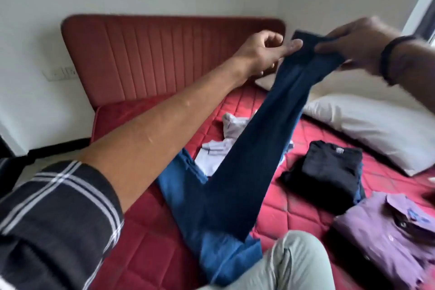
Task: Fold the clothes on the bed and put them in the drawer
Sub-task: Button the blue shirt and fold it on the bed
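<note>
a person sat on a red bed [146, 231], holding up a pair of dark blue jeans [247, 160] by one leg end. the left hand [263, 52] reached out at about twelve o'clock, its thumb pressed against the cuff edge and the other fingers curled; it appeared to pinch the cloth, though the exact contact was partly hidden. the right hand [360, 47] came in from two o'clock, blurred, with its fingers closed over the same cuff from the other side. both hands were close together, with the cuff stretched flat between them.

from that grip the jeans ran down towards seven o'clock in one long straight line, the raised leg taut, the waist end lying on the bed near the person's knee [289, 263]. the second leg lay flat on the bed, pointing towards ten o'clock from the waist end. so the long axis ran from the hands, high and far, back to the body, low and near. folding, as a judgement, would mean bringing the cuff down along that line towards the waist.

a folded black top [329, 167] and a folded purple shirt [388, 238] lay at four o'clock. white clothes [223, 146] lay crumpled behind the jeans. a white pillow [376, 122] sat at three o'clock. no drawer was in view.
</note>
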Demonstrator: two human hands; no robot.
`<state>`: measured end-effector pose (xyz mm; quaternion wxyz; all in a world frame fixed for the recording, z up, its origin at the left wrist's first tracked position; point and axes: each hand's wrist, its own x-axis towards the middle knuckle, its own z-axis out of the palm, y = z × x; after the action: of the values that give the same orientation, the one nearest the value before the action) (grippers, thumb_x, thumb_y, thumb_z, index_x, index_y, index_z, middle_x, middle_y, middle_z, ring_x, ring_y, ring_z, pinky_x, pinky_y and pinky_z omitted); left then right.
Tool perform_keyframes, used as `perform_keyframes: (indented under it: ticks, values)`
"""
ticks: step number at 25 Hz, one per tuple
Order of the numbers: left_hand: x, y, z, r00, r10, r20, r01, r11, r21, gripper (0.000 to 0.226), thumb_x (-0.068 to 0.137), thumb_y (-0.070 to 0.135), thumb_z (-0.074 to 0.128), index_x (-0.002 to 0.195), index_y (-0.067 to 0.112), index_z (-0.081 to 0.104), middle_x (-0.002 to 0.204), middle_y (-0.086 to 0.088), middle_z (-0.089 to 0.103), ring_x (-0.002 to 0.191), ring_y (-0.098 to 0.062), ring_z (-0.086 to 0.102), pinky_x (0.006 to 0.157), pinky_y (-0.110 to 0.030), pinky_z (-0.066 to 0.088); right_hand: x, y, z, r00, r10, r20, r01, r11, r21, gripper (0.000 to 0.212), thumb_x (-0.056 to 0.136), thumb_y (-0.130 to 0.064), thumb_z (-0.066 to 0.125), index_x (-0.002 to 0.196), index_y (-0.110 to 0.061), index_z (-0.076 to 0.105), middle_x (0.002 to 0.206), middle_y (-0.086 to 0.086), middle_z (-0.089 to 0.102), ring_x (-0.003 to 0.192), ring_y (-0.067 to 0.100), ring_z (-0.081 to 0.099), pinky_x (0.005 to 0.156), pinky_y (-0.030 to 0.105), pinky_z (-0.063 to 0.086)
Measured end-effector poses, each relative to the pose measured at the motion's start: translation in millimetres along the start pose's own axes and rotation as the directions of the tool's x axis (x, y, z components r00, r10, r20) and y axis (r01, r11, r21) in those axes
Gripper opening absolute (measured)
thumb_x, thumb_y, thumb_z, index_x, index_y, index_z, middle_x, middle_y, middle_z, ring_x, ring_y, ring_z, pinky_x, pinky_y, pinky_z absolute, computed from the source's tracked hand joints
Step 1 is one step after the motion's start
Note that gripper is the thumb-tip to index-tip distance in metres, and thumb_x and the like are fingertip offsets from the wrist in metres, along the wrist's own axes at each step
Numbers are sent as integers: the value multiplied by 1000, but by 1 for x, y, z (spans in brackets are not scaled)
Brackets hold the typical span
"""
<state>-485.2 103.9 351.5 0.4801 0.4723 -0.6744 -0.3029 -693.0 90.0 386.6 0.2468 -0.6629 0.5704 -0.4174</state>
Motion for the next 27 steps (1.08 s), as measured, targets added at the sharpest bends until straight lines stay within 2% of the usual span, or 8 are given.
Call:
perform_keyframes:
  ticks: [3, 7, 11, 15, 19, 21, 23, 27]
  values:
    - [-74, -96, 17, 997, 79, -10, -72, 941, 330, 31, 85, 50, 79, 94, 22, 71, 73, 16, 63, 61, 5, 53, 64, -19, 45, 20, 41, -20, 997, 59, -52, -59, 998, -12, 48, 66, -28, 88, 108, -13, 71, 98, 8, 69, 86, 20, 68, 61, 26, 62]
    - [-234, -255, 44, 902, -373, 217, 214, 823, 525, 47, 76, 69, 74, 95, 25, 71, 81, 8, 68, 74, -8, 63, 79, -35, 54, 50, 92, -10, 985, 139, -98, -149, 984, -101, 33, 85, -21, 82, 114, -9, 72, 113, 14, 72, 100, 29, 72, 59, 27, 63]
    - [-317, -300, 65, 793, -497, 351, 233, 781, 579, 57, 81, 71, 68, 119, 28, 70, 100, 2, 62, 95, -12, 59, 95, -38, 50, 54, 95, 23, 988, 119, -102, -132, 982, -136, 26, 90, -20, 77, 112, -10, 71, 117, 18, 70, 101, 31, 71, 69, 31, 63]
    - [-263, -237, 35, 914, -401, 55, 382, 899, 215, 80, 76, 63, 80, 144, 33, 52, 103, 3, 68, 81, -11, 67, 87, -30, 56, 10, 39, 63, 998, -54, -12, 50, 976, -211, 10, 88, -18, 77, 85, -18, 67, 103, 16, 69, 77, 29, 67, 53, 22, 60]
    - [-208, -147, 3, 958, -99, -269, 111, 993, 30, 127, 64, 61, 89, 161, 34, 11, 149, -6, 49, 132, -20, 55, 112, -36, 46, -71, -40, 127, 895, -331, 298, 422, 845, -328, 21, 81, -32, 80, 92, -15, 76, 93, 15, 76, 80, 27, 71, 76, 44, 62]
    - [-205, -138, -16, 921, -23, -389, -33, 990, -135, 110, 76, 42, 88, 159, 18, 20, 145, -10, 56, 135, -27, 55, 114, -49, 44, -118, -64, 166, 759, -313, 571, 418, 907, -58, 27, 85, -35, 81, 104, -16, 78, 93, 8, 79, 80, 19, 76, 69, 33, 63]
    - [-220, -153, -41, 853, -58, -519, -108, 953, -284, 62, 92, 22, 73, 145, 5, 45, 133, -13, 65, 126, -32, 62, 109, -55, 48, -147, -72, 195, 605, -371, 705, 312, 924, 219, 32, 89, -33, 77, 114, -13, 74, 97, 9, 79, 88, 22, 78, 75, 33, 64]
    - [-289, -203, -101, 556, -560, -615, -4, 738, -675, 45, 96, 33, 63, 131, 4, 65, 126, -14, 71, 120, -32, 66, 110, -50, 49, -151, 5, 247, 749, -403, 525, 234, 903, 360, 38, 101, -42, 61, 103, -5, 71, 97, 14, 77, 88, 25, 74, 84, 53, 61]
